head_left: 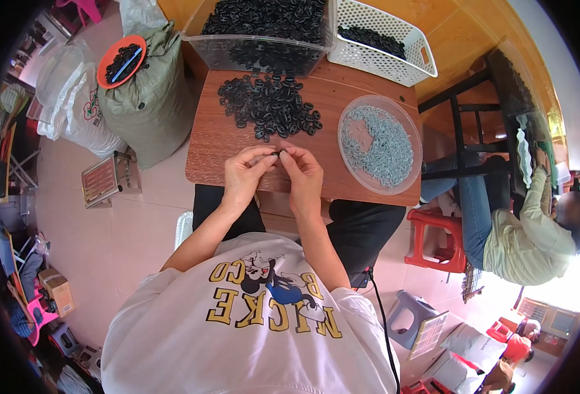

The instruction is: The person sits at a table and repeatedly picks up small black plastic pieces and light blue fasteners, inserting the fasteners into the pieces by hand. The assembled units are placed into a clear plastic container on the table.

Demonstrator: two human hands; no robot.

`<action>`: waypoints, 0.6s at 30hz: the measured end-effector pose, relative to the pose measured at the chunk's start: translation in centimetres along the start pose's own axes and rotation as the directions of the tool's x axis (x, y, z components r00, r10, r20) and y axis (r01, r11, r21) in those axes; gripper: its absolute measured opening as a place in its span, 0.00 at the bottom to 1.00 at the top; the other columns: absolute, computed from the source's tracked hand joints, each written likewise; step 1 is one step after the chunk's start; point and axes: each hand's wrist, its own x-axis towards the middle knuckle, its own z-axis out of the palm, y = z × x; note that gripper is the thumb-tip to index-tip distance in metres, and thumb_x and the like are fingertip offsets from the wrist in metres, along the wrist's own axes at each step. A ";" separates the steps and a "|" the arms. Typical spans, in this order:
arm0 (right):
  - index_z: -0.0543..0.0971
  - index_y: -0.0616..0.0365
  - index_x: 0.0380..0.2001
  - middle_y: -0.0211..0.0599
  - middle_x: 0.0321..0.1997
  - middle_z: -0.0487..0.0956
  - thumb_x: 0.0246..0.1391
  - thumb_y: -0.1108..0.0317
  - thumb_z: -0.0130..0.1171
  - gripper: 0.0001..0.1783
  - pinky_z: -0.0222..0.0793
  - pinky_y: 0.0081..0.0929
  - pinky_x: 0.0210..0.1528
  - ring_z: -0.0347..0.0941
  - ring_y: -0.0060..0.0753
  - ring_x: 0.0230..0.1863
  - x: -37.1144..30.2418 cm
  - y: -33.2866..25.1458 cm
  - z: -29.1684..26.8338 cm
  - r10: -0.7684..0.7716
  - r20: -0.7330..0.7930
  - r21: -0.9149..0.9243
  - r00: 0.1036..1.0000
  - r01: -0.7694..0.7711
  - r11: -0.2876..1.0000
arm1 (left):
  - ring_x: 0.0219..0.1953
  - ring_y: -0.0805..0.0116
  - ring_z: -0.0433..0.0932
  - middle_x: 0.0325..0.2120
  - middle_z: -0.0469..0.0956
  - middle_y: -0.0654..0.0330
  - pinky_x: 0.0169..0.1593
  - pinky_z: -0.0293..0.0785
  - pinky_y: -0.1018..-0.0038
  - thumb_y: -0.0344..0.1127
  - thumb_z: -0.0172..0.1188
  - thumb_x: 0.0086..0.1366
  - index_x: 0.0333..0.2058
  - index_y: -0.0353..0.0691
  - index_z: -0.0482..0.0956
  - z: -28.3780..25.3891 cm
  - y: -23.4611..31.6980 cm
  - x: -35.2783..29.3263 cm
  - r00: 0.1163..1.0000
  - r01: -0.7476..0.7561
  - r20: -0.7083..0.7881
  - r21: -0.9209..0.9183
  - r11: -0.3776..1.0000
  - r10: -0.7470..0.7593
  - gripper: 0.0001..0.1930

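Observation:
My left hand [241,175] and my right hand [306,178] meet above the near edge of a brown wooden table [205,148]. Fingertips of both pinch one small black part [278,153], mostly covered by the fingers. Just beyond them lies a loose pile of small black oval ring-like pieces [270,108]. To the right of my right hand sits a round clear tray [403,186] holding many small silvery pieces [395,148] that look like screws.
At the table's far side stand a clear bin [257,43] of black pieces and a white perforated basket [395,72]. Left, an orange bowl [142,46] rests on a green sack [139,121]. At right, another person [526,243] sits near a red stool [437,240].

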 end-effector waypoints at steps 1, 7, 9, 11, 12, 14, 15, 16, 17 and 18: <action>0.76 0.63 0.34 0.28 0.33 0.77 0.52 0.76 0.58 0.06 0.65 0.13 0.38 0.70 0.16 0.34 0.3 0.2 -0.5 -0.063 -0.047 -0.047 0.997 0.061 0.997 | 0.32 0.73 0.78 0.30 0.79 0.58 0.37 0.75 0.81 0.23 0.57 0.58 0.39 0.31 0.77 -0.1 0.1 0.2 1.000 0.026 -0.002 -0.012 1.000 -0.026 0.09; 0.78 0.64 0.34 0.26 0.31 0.76 0.50 0.76 0.59 0.07 0.64 0.14 0.38 0.68 0.16 0.32 -0.5 -2.5 -3.9 -0.003 -0.106 -0.073 0.994 -0.005 0.997 | 0.27 0.70 0.72 0.30 0.76 0.57 0.33 0.68 0.75 0.29 0.59 0.57 0.37 0.35 0.79 -1.0 2.1 1.0 0.975 -0.219 0.171 0.669 0.710 0.139 0.09; 0.78 0.64 0.34 0.28 0.31 0.76 0.49 0.77 0.58 0.07 0.64 0.14 0.37 0.68 0.16 0.31 -1.9 -3.1 -5.4 0.041 -0.091 -0.089 0.995 -0.049 0.995 | 0.28 0.70 0.72 0.31 0.74 0.58 0.33 0.68 0.76 0.29 0.59 0.57 0.38 0.35 0.79 -0.8 2.3 1.1 0.969 -0.247 0.190 0.706 0.664 0.158 0.10; 0.77 0.64 0.33 0.31 0.31 0.77 0.50 0.79 0.56 0.06 0.63 0.13 0.34 0.68 0.17 0.30 -3.8 -3.6 -7.2 0.082 -0.064 -0.159 0.995 -0.091 0.983 | 0.27 0.70 0.71 0.33 0.73 0.58 0.33 0.68 0.77 0.28 0.59 0.56 0.39 0.35 0.79 -0.2 2.6 0.8 0.969 -0.247 0.170 0.719 0.650 0.180 0.11; 0.77 0.64 0.34 0.31 0.32 0.77 0.49 0.79 0.57 0.07 0.64 0.14 0.36 0.69 0.18 0.32 -4.6 -3.3 -8.7 0.094 -0.033 -0.110 0.995 -0.097 0.989 | 0.27 0.70 0.71 0.33 0.73 0.58 0.33 0.68 0.77 0.28 0.60 0.56 0.39 0.36 0.79 0.2 2.7 0.9 0.965 -0.260 0.167 0.709 0.656 0.202 0.11; 0.78 0.64 0.34 0.33 0.33 0.78 0.48 0.78 0.58 0.08 0.66 0.16 0.40 0.72 0.19 0.34 -6.0 -1.6 -12.1 0.115 0.038 -0.016 0.993 -0.114 0.993 | 0.27 0.71 0.71 0.33 0.73 0.59 0.33 0.69 0.77 0.28 0.60 0.56 0.40 0.36 0.79 1.0 2.7 1.1 0.957 -0.281 0.152 0.689 0.668 0.246 0.12; 0.77 0.64 0.34 0.36 0.33 0.79 0.48 0.79 0.57 0.07 0.67 0.18 0.40 0.73 0.22 0.34 -6.5 -1.4 -13.0 0.134 0.071 0.068 0.988 -0.139 0.988 | 0.28 0.69 0.73 0.32 0.75 0.58 0.34 0.69 0.77 0.28 0.60 0.56 0.39 0.36 0.79 2.3 3.7 1.3 0.944 -0.326 0.198 0.672 0.665 0.263 0.11; 0.77 0.64 0.33 0.37 0.33 0.79 0.49 0.79 0.57 0.07 0.68 0.18 0.39 0.73 0.23 0.35 -7.0 -1.2 -14.2 0.153 0.083 0.106 0.985 -0.161 0.981 | 0.29 0.68 0.73 0.32 0.75 0.57 0.34 0.69 0.77 0.28 0.60 0.56 0.38 0.36 0.79 3.6 4.5 1.6 0.931 -0.365 0.258 0.668 0.649 0.257 0.10; 0.77 0.63 0.33 0.38 0.33 0.79 0.49 0.78 0.57 0.06 0.68 0.18 0.39 0.74 0.24 0.35 -7.5 -0.7 -15.4 0.171 0.096 0.142 0.981 -0.184 0.973 | 0.30 0.67 0.74 0.32 0.76 0.57 0.35 0.70 0.76 0.29 0.59 0.56 0.38 0.35 0.79 4.9 5.2 2.2 0.915 -0.402 0.317 0.662 0.633 0.250 0.10; 0.77 0.63 0.33 0.38 0.33 0.79 0.49 0.78 0.57 0.06 0.68 0.18 0.39 0.74 0.25 0.35 -7.7 -0.1 -16.5 0.187 0.108 0.181 0.976 -0.204 0.962 | 0.30 0.67 0.75 0.31 0.76 0.56 0.35 0.70 0.76 0.29 0.59 0.57 0.37 0.35 0.79 6.3 5.8 2.8 0.894 -0.441 0.378 0.653 0.616 0.240 0.09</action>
